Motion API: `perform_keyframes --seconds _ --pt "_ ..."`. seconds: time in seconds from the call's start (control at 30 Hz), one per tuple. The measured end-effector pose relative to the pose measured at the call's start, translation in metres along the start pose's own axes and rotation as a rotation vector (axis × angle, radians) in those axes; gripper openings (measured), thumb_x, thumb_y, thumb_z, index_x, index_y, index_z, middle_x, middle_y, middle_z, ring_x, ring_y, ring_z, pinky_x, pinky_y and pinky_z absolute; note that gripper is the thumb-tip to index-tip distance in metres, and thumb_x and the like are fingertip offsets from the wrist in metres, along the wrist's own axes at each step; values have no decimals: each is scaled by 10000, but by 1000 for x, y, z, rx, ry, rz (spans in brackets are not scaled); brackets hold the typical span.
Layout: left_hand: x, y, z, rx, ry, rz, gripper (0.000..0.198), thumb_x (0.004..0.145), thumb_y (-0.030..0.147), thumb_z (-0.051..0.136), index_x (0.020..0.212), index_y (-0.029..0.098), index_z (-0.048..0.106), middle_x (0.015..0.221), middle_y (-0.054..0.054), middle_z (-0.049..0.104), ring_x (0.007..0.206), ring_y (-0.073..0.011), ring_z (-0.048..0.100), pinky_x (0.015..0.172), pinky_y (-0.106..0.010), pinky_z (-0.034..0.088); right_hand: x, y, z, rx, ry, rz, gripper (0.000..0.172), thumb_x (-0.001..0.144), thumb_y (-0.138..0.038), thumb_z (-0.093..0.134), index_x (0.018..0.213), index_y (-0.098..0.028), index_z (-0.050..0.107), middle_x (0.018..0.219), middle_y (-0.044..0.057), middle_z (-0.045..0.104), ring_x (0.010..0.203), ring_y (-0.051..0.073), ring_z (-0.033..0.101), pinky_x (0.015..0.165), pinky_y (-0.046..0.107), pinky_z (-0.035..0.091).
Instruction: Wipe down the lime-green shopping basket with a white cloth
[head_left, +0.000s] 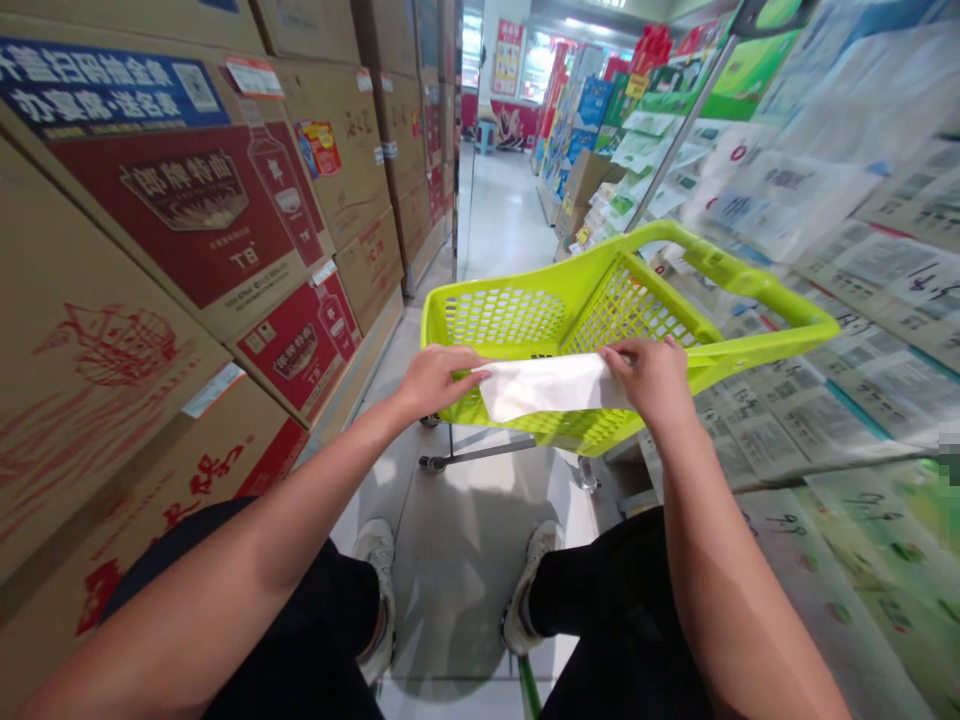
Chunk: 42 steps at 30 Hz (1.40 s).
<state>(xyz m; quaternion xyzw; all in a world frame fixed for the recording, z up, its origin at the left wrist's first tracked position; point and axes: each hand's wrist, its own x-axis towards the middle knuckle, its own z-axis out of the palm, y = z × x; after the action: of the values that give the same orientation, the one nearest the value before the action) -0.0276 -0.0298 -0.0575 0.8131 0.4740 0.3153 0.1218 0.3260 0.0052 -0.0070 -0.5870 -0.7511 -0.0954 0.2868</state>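
Observation:
Stretched between my two hands over the near side of the cart is a white tissue (555,386), which looks like a folded sheet. My left hand (444,380) pinches its left end between thumb and fingers. At the other end my right hand (651,372) grips it, fingers curled over the upper edge. Behind the tissue stands a lime-green shopping cart (502,308) with a perforated basket, turned sideways to me, its handle pointing right. The tissue hides part of the cart's near wall.
Cardboard boxes (225,200) are stacked high along the left. On the right, shelves hold wrapped white paper packs (780,200) with handwritten prices. A tiled aisle (502,200) runs ahead to a blue stool (486,136). My shoes (531,590) rest on the floor before the cart.

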Motion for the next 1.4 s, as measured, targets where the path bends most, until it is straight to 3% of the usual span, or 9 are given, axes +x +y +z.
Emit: perform_keyframes --seconds 0.2,0.33,0.47,0.6,0.7,0.83,1.03,1.17,1.4 --pt "-1 -5 2 -55 68 25 321 988 424 619 1110 214 829 1205 -86 829 1105 -231 774 976 -351 567 7 2 -18 -46 155 29 314 998 -421 595 908 -194 791 973 133 814 986 320 728 1190 569 383" --pt "2 -10 3 -69 71 42 273 905 326 643 1062 198 825 1157 -88 840 1037 -239 790 946 -365 589 2 -22 -17 -41 26 -74 336 989 -462 634 1104 -185 786 1166 163 801 1133 348 705 1115 532 455" --pt "2 -20 2 -121 86 86 280 887 330 657 1045 181 834 1081 -98 851 956 -246 802 891 -364 608 0 -20 -16 -114 -112 -8 298 991 -436 619 1010 -214 817 1041 127 825 1057 346 739 1222 642 320" --pt "0 -24 1 -127 107 118 267 896 325 663 1043 191 840 1049 -83 855 937 -235 805 875 -347 608 6 2 -24 161 -182 30 212 917 -364 649 953 -228 807 966 93 829 936 305 766 1037 536 517" --pt "-1 -23 0 -155 119 129 253 888 310 668 1031 193 841 1031 -73 857 918 -221 803 846 -327 606 9 13 -26 372 -114 72 231 878 -347 657 1001 -198 783 980 117 819 884 286 770 869 443 586" --pt "-3 -20 2 -164 155 108 263 835 257 657 1009 177 837 1015 -76 852 904 -223 794 853 -341 601 7 13 -22 272 36 74 337 852 -237 593 1155 -199 735 976 112 796 909 289 760 914 467 581" --pt "-2 -19 4 -171 161 100 317 741 180 580 967 170 803 1015 -79 832 926 -238 774 884 -370 574 1 -44 -11 180 270 -169 413 868 -164 492 1236 -195 675 1241 176 729 1217 336 668 1081 509 498" --pt "-1 -19 2 -204 174 93 272 720 169 540 888 188 753 959 -53 807 910 -218 752 871 -348 558 -7 -88 5 202 30 -382 337 1025 -281 453 1248 -183 685 1243 164 743 1197 315 661 1039 447 487" --pt "0 -11 -4 -151 164 70 196 837 390 670 925 217 649 962 -44 706 927 -228 672 875 -367 539 -19 -100 25 -105 -237 -350 421 1125 -441 449 1056 -187 777 997 127 809 980 322 702 926 444 407"
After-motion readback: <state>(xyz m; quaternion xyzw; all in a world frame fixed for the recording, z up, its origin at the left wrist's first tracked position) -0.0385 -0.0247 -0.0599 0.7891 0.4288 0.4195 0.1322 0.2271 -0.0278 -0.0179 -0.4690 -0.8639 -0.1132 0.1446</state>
